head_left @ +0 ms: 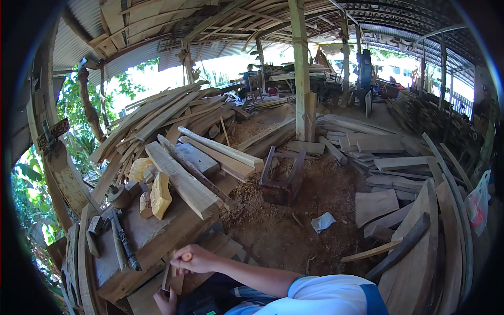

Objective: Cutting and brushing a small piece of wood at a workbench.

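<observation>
At the bottom centre my right hand [193,260] is closed around a small orange-brown wooden handle [186,256]; what it belongs to is hard to make out. Just below, my left hand [165,300] grips a narrow wooden piece [167,275], which rises toward my right hand. Behind them is a thick wooden bench [163,239]. On it lie a long dark tool [125,239], a wooden mallet or hammer [95,227], a wooden cylinder [146,206], a yellowish block [160,196] and long boards [181,178].
An upturned dark stool [283,185] stands on the shaving-covered dirt near a white scrap [324,222]. Timber piles [147,115] rise at left and back; planks [404,241] crowd the right, beside a hanging plastic bag [479,202]. A post [302,73] stands centrally. A distant person [248,77] is visible.
</observation>
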